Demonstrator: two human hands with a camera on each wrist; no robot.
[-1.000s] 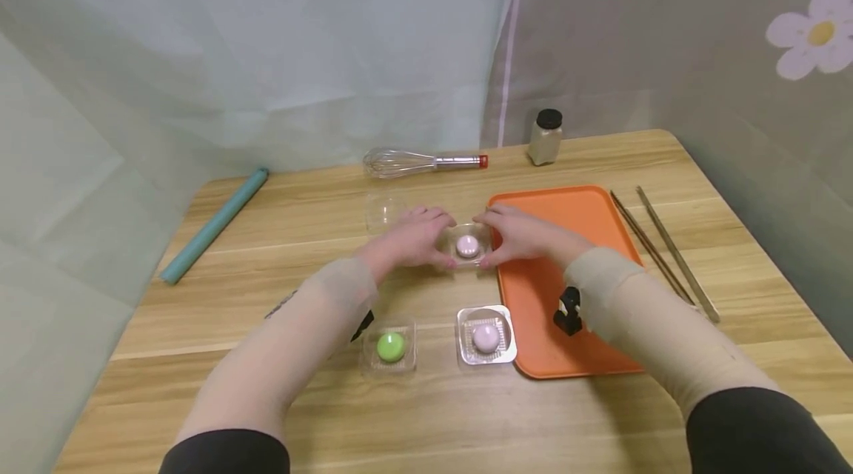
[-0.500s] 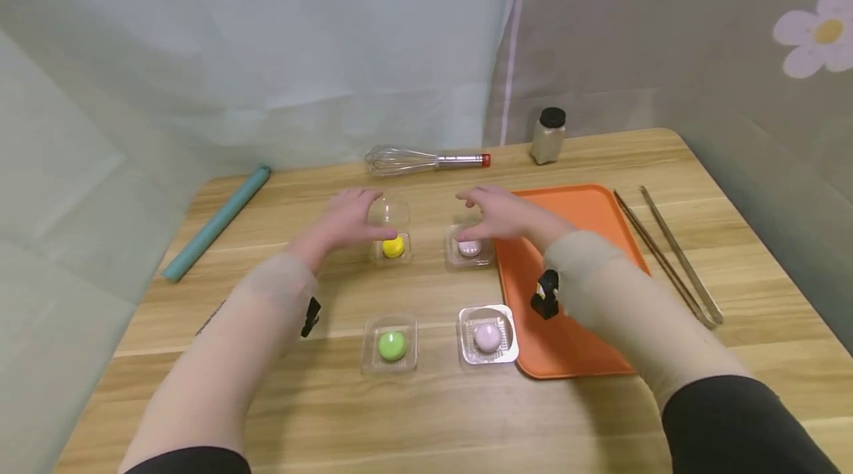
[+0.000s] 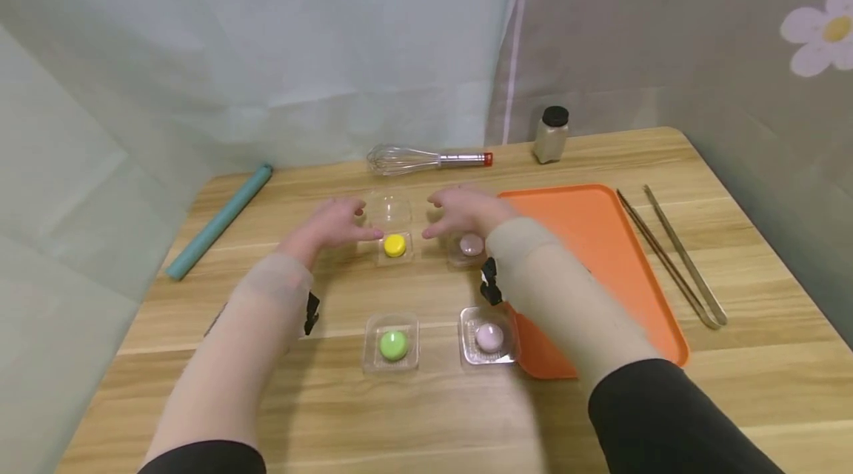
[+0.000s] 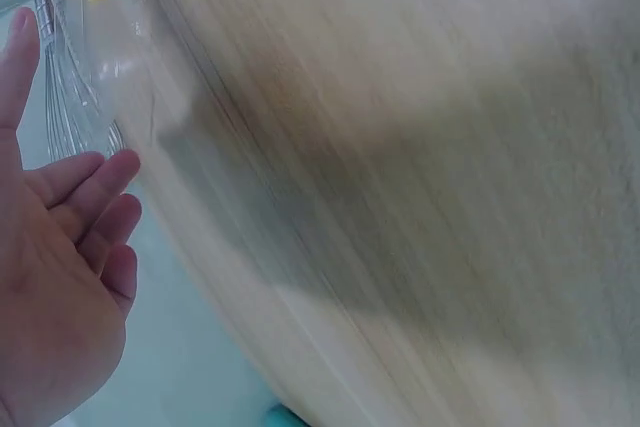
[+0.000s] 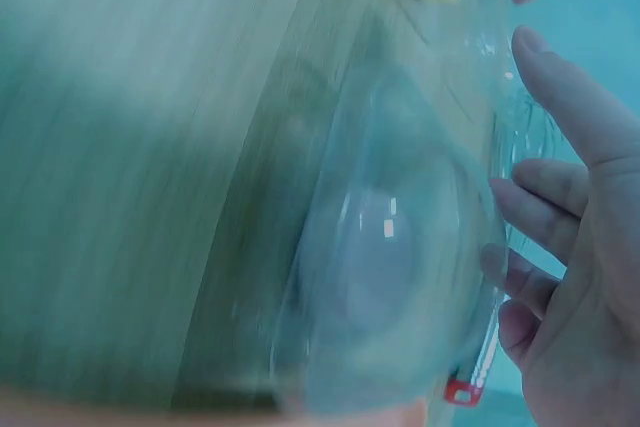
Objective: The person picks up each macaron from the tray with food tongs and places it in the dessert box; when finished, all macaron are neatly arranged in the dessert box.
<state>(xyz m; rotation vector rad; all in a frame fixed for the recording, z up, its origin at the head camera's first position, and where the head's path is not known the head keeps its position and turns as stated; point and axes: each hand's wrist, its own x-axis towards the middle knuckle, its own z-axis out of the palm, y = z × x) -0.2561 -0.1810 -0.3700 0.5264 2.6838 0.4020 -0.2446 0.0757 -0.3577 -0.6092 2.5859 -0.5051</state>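
Note:
A yellow macaron-like round (image 3: pixel 395 245) sits in a small clear plastic box whose clear lid (image 3: pixel 390 209) stands raised behind it. My left hand (image 3: pixel 333 224) is just left of this box, thumb pointing at it, fingers loosely bent and holding nothing. From the other side my right hand (image 3: pixel 460 211) hovers near the same box, thumb and fingers apart. Under and beside the right hand stands a box with a pale lilac round (image 3: pixel 471 244); the right wrist view shows a clear dome (image 5: pixel 400 237) over it.
Nearer the front stand two clear boxes, with a green round (image 3: pixel 394 345) and a lilac round (image 3: pixel 489 338). An orange tray (image 3: pixel 620 274) and metal tongs (image 3: pixel 680 259) lie right. A whisk (image 3: pixel 426 160), a jar (image 3: pixel 552 135) and a teal roll (image 3: pixel 220 222) lie farther back.
Both hands have left the far right box with the lilac round. The left hand went left past the yellow round's box; the right hand followed leftward to that box's right side.

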